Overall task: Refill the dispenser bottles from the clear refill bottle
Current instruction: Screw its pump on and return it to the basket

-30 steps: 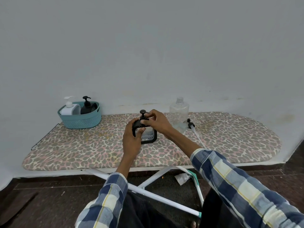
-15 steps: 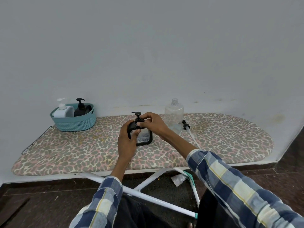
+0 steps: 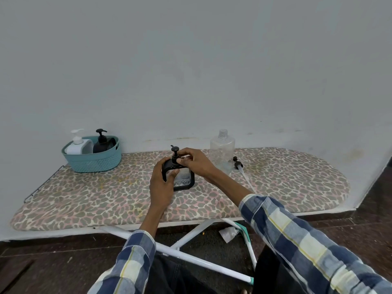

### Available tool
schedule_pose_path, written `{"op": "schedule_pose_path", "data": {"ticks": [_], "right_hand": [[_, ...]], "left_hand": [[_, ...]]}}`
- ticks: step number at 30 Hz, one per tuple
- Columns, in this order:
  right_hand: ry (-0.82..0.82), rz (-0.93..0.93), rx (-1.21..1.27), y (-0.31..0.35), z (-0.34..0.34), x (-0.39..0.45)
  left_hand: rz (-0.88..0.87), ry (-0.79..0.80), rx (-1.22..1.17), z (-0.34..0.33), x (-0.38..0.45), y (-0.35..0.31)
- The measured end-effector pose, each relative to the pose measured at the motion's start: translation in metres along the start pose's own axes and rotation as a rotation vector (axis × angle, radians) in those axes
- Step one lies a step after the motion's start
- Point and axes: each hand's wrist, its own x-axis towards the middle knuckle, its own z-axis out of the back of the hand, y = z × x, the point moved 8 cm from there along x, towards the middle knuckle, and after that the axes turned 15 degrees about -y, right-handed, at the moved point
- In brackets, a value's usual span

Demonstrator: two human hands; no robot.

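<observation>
A black-framed clear dispenser bottle (image 3: 185, 181) stands in the middle of the leopard-print ironing board (image 3: 84, 198). My left hand (image 3: 162, 183) grips its left side. My right hand (image 3: 194, 161) pinches the collar of its black pump head (image 3: 175, 150) on top. The clear refill bottle (image 3: 222, 150) stands uncapped just behind my right hand. Beside the refill bottle, a loose black pump with a long white tube (image 3: 244, 174) lies on the board.
A teal basket (image 3: 95, 161) at the back left holds a white pump bottle (image 3: 77, 143) and a black pump bottle (image 3: 102, 142). A grey wall runs right behind the board. White board legs (image 3: 191, 236) and dark floor lie below me.
Both hands keep their hold on the framed bottle and its pump; my right fingers shift slightly at the collar. The view itself drifts a little.
</observation>
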Motion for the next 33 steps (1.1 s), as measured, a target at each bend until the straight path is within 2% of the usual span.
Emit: {"op": "schedule_pose_path", "data": {"ticks": [4, 10, 18, 21, 24, 28, 30, 33], "right_hand": [[-0.105, 0.005, 0.001, -0.002, -0.002, 0.0], [0.08, 0.032, 0.033, 0.007, -0.006, 0.0], [0.137, 0.068, 0.055, 0.017, -0.009, 0.001], [0.083, 0.046, 0.061, 0.015, -0.011, 0.004], [-0.013, 0.063, 0.006, 0.017, -0.016, 0.005], [-0.287, 0.145, -0.109, 0.02, -0.019, -0.005], [-0.378, 0.179, -0.132, 0.02, -0.017, -0.012], [-0.262, 0.174, -0.087, 0.021, -0.012, -0.004]], "left_hand": [[0.003, -0.006, 0.014, 0.001, 0.001, 0.001], [0.003, 0.01, -0.006, 0.003, 0.004, 0.0], [-0.002, 0.06, -0.031, 0.008, 0.008, -0.003], [0.004, 0.074, -0.027, 0.011, 0.011, -0.001], [-0.002, 0.013, -0.018, 0.011, 0.01, 0.003], [0.016, -0.122, 0.089, 0.008, 0.004, 0.004], [0.006, -0.122, 0.098, 0.007, 0.004, 0.002], [0.029, -0.01, 0.001, 0.013, 0.009, 0.003]]}}
